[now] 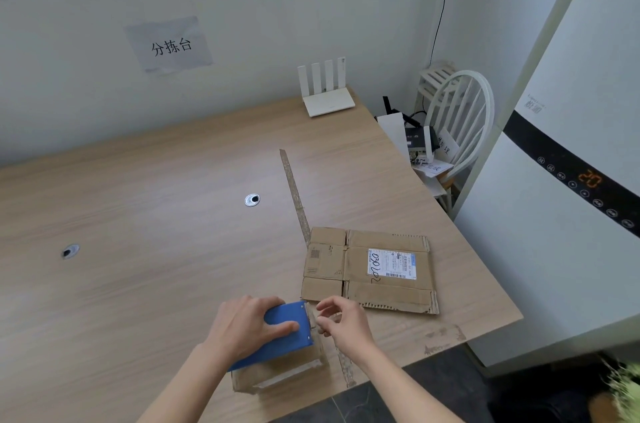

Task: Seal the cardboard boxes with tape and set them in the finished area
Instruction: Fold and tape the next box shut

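A small cardboard box (pixel 277 376) sits at the near edge of the wooden table (pixel 138 215). On top of it lies a blue tape dispenser (pixel 287 332), and my left hand (pixel 247 324) grips it from the left with the thumb across its top. My right hand (pixel 341 318) is just right of the dispenser's cutting edge, thumb and forefinger pinching the clear tape end (pixel 320 320). A flattened cardboard box (pixel 369 270) with a white shipping label lies on the table to the right, beyond my hands.
A strip of tape (pixel 294 196) runs across the table from far to near. Two cable grommets (pixel 252 200) sit in the tabletop. A white router (pixel 327 100) stands at the back. A white chair (pixel 460 125) and a tall appliance (pixel 561 180) stand right of the table.
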`<state>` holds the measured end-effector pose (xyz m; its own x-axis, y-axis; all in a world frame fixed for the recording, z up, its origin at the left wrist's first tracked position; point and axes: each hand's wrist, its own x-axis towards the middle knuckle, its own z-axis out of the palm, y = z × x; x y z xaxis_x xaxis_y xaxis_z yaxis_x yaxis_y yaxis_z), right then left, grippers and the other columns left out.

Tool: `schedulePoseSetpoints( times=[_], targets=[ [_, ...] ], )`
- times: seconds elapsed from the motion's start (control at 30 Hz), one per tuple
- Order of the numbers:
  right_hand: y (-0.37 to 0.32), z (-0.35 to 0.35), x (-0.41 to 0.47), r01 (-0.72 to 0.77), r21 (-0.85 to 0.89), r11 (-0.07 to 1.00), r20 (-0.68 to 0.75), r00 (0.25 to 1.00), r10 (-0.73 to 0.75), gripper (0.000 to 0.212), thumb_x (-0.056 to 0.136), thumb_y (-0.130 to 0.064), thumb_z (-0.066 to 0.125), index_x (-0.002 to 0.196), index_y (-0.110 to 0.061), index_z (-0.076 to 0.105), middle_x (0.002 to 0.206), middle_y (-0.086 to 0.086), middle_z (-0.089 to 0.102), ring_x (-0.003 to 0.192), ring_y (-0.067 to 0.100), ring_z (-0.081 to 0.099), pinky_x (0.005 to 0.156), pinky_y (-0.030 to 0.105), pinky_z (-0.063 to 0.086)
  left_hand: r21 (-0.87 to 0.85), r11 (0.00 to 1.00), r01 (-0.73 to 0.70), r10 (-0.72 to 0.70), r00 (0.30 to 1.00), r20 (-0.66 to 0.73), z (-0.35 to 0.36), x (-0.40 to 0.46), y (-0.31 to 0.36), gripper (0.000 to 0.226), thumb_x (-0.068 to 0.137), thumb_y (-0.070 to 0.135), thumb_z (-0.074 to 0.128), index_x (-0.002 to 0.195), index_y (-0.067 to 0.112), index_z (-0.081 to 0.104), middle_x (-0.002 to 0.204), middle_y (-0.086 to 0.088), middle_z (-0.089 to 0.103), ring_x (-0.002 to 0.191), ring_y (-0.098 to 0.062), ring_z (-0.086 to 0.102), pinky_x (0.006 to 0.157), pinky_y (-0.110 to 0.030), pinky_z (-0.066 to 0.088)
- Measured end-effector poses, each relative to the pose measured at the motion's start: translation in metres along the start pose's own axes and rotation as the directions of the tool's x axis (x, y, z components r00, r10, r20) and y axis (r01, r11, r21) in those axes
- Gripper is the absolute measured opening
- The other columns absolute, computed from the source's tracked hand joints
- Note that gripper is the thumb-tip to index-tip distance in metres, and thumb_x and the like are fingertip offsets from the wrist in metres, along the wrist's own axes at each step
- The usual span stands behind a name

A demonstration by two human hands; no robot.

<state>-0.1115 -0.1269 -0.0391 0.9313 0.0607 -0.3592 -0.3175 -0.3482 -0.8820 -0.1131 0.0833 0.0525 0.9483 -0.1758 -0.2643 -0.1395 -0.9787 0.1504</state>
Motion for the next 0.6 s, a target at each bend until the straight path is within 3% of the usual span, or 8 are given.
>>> schedulePoseSetpoints(
  times=[0.13,0.23,0.4,0.53,0.6],
  targets=[
    [0.007,0.006,0.001,-0.052,0.020,0.998,-0.034,0.998,0.053,0.017,0.086,-0.015,0.079,0.092,-0.029,0.071,0.089,-0.005,0.072,0.083,0.010,0.069,0.078,0.025,0.060,-0.035,0.999,0.042,-0.043,0.999,-0.032,0.004,-0.001,-0.001,0.066,0.074,0.090,0.038,0.120,0.049,0.062,0.092,0.022,0.068,0.076,-0.003,0.062,0.071,-0.023,0.052],
    [0.013,0.010,-0.001,-0.099,0.062,0.993,-0.039,0.994,0.102,0.019,0.086,-0.017,0.079,0.096,-0.031,0.070,0.091,-0.006,0.072,0.086,0.010,0.069,0.082,0.027,0.060,-0.040,0.998,0.048,-0.050,0.998,-0.031,0.005,-0.001,0.001,0.064,0.075,0.089,0.039,0.118,0.049,0.063,0.089,0.022,0.067,0.076,-0.001,0.060,0.070,-0.021,0.049],
    [0.015,0.009,0.002,-0.113,0.007,0.994,0.011,0.994,0.113,0.021,0.090,-0.021,0.075,0.106,-0.031,0.066,0.106,-0.010,0.065,0.097,0.007,0.062,0.081,0.018,0.052,-0.043,0.997,0.062,-0.064,0.997,-0.037,0.004,0.001,0.001,0.065,0.075,0.090,0.040,0.119,0.049,0.063,0.090,0.021,0.067,0.077,-0.002,0.060,0.069,-0.020,0.048],
    [0.019,0.015,-0.004,-0.120,-0.055,0.991,0.082,0.989,0.124,0.031,0.097,-0.020,0.065,0.124,-0.033,0.057,0.128,-0.012,0.054,0.120,0.008,0.053,0.104,0.028,0.048,-0.058,0.996,0.066,-0.068,0.997,-0.038,0.003,0.001,0.001,0.064,0.075,0.090,0.040,0.119,0.049,0.063,0.091,0.022,0.067,0.078,-0.002,0.061,0.069,-0.020,0.048],
    [0.022,0.019,-0.009,-0.118,-0.068,0.991,0.064,0.990,0.122,0.033,0.100,-0.022,0.061,0.131,-0.031,0.055,0.128,-0.016,0.051,0.124,0.007,0.049,0.108,0.029,0.044,-0.056,0.996,0.068,-0.070,0.997,-0.035,0.003,0.000,0.002,0.062,0.076,0.088,0.041,0.119,0.050,0.063,0.092,0.023,0.067,0.079,-0.001,0.061,0.068,-0.019,0.046]
  ],
)
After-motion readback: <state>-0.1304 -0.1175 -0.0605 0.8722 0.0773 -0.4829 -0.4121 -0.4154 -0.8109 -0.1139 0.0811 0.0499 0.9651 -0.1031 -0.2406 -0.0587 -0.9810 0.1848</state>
